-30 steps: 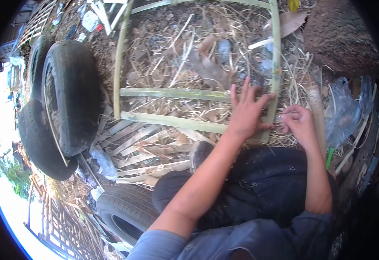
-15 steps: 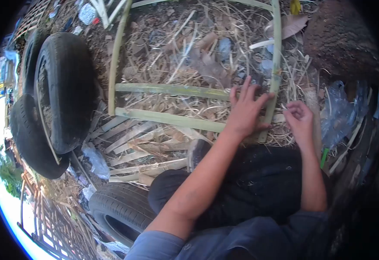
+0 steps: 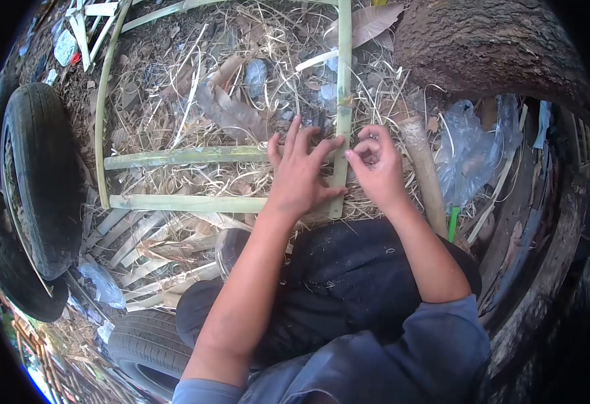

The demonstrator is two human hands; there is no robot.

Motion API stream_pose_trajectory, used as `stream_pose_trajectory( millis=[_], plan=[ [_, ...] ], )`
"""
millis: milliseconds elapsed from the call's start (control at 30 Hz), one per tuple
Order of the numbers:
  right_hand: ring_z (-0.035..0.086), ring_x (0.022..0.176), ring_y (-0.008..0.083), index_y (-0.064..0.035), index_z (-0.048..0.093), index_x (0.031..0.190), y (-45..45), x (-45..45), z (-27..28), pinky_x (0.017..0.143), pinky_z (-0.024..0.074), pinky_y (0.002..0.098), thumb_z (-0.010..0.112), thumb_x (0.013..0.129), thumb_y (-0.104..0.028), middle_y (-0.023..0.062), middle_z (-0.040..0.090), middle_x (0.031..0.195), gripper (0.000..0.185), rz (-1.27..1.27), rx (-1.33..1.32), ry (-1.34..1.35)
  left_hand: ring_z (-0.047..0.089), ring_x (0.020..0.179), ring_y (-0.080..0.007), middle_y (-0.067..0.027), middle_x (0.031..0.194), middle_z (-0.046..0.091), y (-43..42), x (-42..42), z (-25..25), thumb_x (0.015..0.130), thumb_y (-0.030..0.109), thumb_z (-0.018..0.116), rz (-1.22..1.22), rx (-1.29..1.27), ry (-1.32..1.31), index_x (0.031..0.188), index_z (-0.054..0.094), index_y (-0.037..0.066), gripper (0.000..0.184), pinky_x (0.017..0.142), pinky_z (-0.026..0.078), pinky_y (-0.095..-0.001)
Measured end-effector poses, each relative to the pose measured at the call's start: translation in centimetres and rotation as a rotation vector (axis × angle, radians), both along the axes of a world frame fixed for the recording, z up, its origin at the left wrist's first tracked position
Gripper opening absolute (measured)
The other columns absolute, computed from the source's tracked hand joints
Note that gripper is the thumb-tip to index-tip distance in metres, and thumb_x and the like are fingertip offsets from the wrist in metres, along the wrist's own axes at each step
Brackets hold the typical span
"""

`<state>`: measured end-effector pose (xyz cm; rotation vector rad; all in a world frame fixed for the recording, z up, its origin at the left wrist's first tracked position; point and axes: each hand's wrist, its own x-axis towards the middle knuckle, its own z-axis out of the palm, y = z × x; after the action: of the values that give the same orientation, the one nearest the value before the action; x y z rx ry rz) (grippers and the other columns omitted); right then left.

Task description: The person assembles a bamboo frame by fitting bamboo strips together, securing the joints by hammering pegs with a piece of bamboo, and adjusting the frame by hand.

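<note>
A frame of flat green bamboo strips lies on the ground ahead of me. Its right-hand bamboo strip (image 3: 344, 71) meets two crosswise pieces, an inner bamboo strip (image 3: 187, 157) and a near bamboo strip (image 3: 187, 203). My left hand (image 3: 298, 172) lies palm down over this corner, fingers spread, with the thumb and forefinger at the right-hand strip. Just right of that strip, my right hand (image 3: 379, 167) is closed with curled fingers. Whatever it may pinch is too small or hidden to make out.
Old tyres (image 3: 42, 182) stand at the left, and another tyre (image 3: 150, 343) lies near my knee. A tree trunk (image 3: 483, 47) fills the upper right, above a clear plastic bag (image 3: 470, 151). Bamboo shavings (image 3: 180, 111) and dry leaves litter the soil.
The view has swung to the right, so the frame and tyres appear further left. My left hand keeps its place on the frame corner; my right hand remains curled beside it.
</note>
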<state>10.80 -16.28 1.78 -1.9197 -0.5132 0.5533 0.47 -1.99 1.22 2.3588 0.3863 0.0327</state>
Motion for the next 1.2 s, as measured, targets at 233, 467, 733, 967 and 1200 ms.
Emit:
stream_pose_trajectory(
  millis=[233, 467, 733, 967, 1200],
  plan=[
    [0.065, 0.061, 0.0179, -0.0041, 0.047, 0.112, 0.6, -0.4, 0.8, 0.058, 0.0510, 0.0318, 0.066, 0.085, 0.004, 0.0090, 0.063, 0.070, 0.033, 0.070, -0.027, -0.242, 0.025, 0.146, -0.0344, -0.0096, 0.136, 0.047, -0.3, -0.1, -0.6, 0.059, 0.038, 0.089, 0.027, 0.009, -0.033, 0.129, 0.059, 0.031, 0.076, 0.114, 0.009, -0.0602],
    [0.065, 0.061, 0.0257, -0.0049, 0.049, 0.112, 0.5, -0.7, 0.3, 0.058, 0.0507, 0.0361, 0.066, 0.084, 0.004, 0.0107, 0.061, 0.070, 0.035, 0.091, -0.059, -0.281, 0.028, 0.144, -0.0339, -0.0083, 0.134, 0.048, -0.8, -0.1, -0.7, 0.069, 0.033, 0.083, 0.073, 0.102, -0.093, 0.124, 0.064, 0.028, 0.058, 0.114, 0.008, -0.0561],
    [0.067, 0.068, 0.0336, -0.0054, 0.052, 0.115, 1.0, -1.4, 0.8, 0.061, 0.0516, 0.0425, 0.065, 0.084, 0.004, 0.0135, 0.062, 0.073, 0.035, 0.121, -0.142, -0.383, 0.053, 0.100, -0.0232, -0.0002, 0.095, 0.061, -1.5, 0.6, -0.9, 0.067, 0.014, 0.079, 0.126, 0.021, -0.291, 0.096, 0.071, 0.016, 0.030, 0.091, 0.030, -0.0409],
    [0.068, 0.072, 0.0358, -0.0049, 0.052, 0.116, 1.2, -1.6, 1.6, 0.063, 0.0529, 0.0450, 0.065, 0.085, 0.002, 0.0165, 0.066, 0.078, 0.034, 0.175, -0.198, -0.461, 0.055, 0.094, -0.0218, 0.0005, 0.082, 0.063, -1.5, 0.9, -1.8, 0.068, 0.014, 0.079, 0.219, -0.120, -0.228, 0.083, 0.072, 0.011, 0.017, 0.089, 0.031, -0.0404],
    [0.069, 0.069, 0.0289, -0.0038, 0.056, 0.110, 1.3, -1.0, 2.4, 0.062, 0.0545, 0.0389, 0.068, 0.086, -0.001, 0.0151, 0.066, 0.076, 0.027, 0.164, -0.271, -0.282, 0.056, 0.096, -0.0219, 0.0004, 0.084, 0.064, -1.4, 1.2, -1.5, 0.068, 0.015, 0.079, 0.216, -0.070, -0.194, 0.082, 0.072, 0.011, 0.016, 0.090, 0.031, -0.0402]
  ],
)
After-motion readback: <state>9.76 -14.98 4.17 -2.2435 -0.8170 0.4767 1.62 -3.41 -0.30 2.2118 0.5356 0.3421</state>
